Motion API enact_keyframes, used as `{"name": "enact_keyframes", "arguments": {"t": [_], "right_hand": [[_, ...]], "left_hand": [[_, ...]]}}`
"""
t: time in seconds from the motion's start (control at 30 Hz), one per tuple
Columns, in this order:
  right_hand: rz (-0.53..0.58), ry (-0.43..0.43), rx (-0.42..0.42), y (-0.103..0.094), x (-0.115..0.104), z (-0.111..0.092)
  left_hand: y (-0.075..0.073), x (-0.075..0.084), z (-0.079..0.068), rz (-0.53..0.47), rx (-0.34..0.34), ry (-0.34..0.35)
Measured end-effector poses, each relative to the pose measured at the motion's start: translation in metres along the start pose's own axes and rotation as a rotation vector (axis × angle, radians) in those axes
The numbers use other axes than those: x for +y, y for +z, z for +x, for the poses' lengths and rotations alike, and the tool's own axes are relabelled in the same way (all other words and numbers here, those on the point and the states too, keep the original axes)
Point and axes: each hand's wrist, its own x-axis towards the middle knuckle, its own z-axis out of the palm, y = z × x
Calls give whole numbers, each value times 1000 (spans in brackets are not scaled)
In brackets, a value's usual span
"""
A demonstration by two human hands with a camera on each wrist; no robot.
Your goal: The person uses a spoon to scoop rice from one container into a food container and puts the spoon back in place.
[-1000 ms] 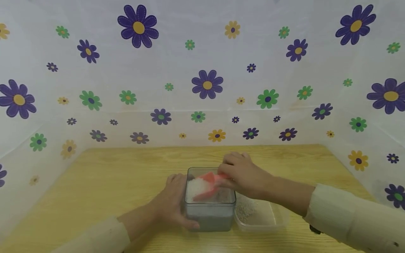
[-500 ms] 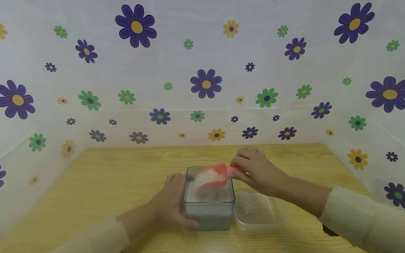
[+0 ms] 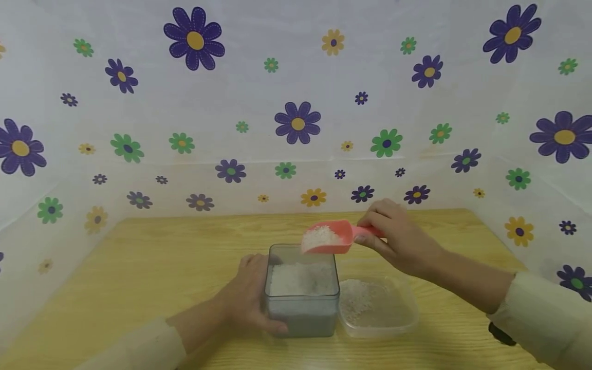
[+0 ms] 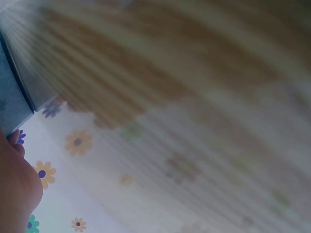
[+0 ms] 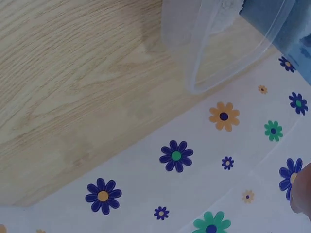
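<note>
My right hand [image 3: 402,241] pinches the handle of a pink scoop [image 3: 343,232] loaded with white rice grains [image 3: 320,236]. The scoop is above the back right of a square, see-through blue-grey container [image 3: 302,317], and its lip overlaps the container's rim in the head view. Rice [image 3: 296,278] lies inside that container. My left hand [image 3: 250,300] holds the container's left side, thumb across the front and fingers toward the back. In the left wrist view, part of the hand [image 4: 18,189] shows beside the container wall [image 4: 12,97]. Only a fingertip [image 5: 303,194] appears in the right wrist view.
Right beside the square container stands a shallow clear plastic tub [image 3: 411,321] with some rice [image 3: 358,300] at its left side. Both stand on a wood-grain table [image 3: 185,257]. A white sheet [image 3: 259,103] printed with flowers rises behind and at both sides.
My right hand has lifted the scoop out of the rice, up and to the right, and levelled it with rice inside. The left hand keeps its hold on the container.
</note>
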Motion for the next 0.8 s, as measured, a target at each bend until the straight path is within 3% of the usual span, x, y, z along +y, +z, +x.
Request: {"name": "enact_keyframes", "arguments": {"t": [0.3, 0.6, 0.8], "right_hand": [[-32, -42, 106, -16, 18, -19], [-89, 9, 91, -24, 40, -51], [-85, -11, 84, -24, 55, -73]], "left_hand": [[1, -1, -1, 9, 17, 16], [1, 0, -1, 7, -5, -15], [1, 0, -1, 9, -4, -14]]}}
